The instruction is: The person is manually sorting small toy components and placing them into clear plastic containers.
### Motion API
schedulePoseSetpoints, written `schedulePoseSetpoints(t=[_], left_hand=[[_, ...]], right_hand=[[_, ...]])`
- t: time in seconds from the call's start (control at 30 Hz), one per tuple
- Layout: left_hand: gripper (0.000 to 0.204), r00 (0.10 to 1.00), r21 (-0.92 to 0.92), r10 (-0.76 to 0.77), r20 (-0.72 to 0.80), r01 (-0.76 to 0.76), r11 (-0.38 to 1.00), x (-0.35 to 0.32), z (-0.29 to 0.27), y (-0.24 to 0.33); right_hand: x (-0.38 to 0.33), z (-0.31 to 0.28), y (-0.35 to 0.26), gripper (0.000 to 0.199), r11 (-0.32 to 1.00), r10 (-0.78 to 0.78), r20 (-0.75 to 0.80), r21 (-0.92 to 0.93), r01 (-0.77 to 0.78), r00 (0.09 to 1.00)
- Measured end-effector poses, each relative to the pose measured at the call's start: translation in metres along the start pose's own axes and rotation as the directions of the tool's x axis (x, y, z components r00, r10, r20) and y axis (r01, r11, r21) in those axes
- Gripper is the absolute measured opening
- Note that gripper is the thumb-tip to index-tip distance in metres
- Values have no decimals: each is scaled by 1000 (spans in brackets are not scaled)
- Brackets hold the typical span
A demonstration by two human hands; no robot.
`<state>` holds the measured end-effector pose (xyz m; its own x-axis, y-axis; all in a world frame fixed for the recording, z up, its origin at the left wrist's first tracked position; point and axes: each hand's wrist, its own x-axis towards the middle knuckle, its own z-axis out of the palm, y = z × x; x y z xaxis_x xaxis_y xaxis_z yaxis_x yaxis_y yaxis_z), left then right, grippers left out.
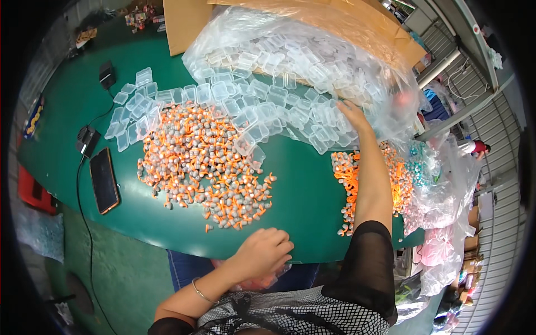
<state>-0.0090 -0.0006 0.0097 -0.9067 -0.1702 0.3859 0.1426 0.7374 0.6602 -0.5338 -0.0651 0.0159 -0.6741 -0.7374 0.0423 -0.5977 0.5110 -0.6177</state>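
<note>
My right hand (353,115) reaches out over the loose clear plastic boxes (326,120) at the mouth of a large clear bag (385,106). Its fingers are extended and touch the boxes there. Closer to me, my left hand (263,251) rests at the table's front edge, fingers curled in; whatever they may hold is hidden. Ahead and to its left lies a big heap of small grey pieces with orange parts (192,156). A second pile, with orange cords (349,187), spreads beneath and beside my right forearm.
A phone (104,181) and a black device with a cable (87,140) lie on the green table (301,195) at left. An open cardboard box (187,22) stands behind the bag. Bags of pink pieces (438,245) and teal pieces (421,162) crowd the right side.
</note>
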Motion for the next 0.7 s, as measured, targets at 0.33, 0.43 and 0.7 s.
schedulePoseSetpoints(t=[0.33, 0.43, 0.7], left_hand=[[23, 1000, -9, -11, -23, 11, 1000, -1, -1, -4], [23, 998, -2, 9, -69, -9, 1000, 0, -2, -2], [24, 999, 29, 7, -47, -6, 1000, -5, 4, -6]], right_hand=[[-101, 30, -70, 76, 940, -274, 330, -105, 323, 903], [-143, 45, -89, 76, 920, -299, 354, -140, 367, 886], [-169, 24, -168, 81, 890, -289, 623, -106, 444, 727]])
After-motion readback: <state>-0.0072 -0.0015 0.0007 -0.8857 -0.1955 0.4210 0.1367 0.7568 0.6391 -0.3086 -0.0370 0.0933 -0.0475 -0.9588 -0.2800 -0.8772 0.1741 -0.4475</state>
